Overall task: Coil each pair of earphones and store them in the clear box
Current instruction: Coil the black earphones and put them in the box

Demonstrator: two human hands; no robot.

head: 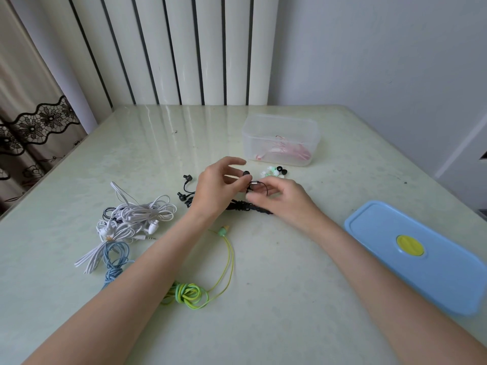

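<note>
Clear box [281, 139] uncovered with pink earphones [286, 151] inside, blue lid [419, 258] apart, left hand [213, 188] and right hand [283, 198] pinching black earphones [250, 205]

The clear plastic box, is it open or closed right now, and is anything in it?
Open. The clear plastic box has no lid on; the blue lid lies apart on the table. Pink earphones are inside.

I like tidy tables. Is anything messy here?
Yes. Small ear tips lie scattered loose beside the clear box, and the white earphones sit in a tangled heap at the left.
</note>
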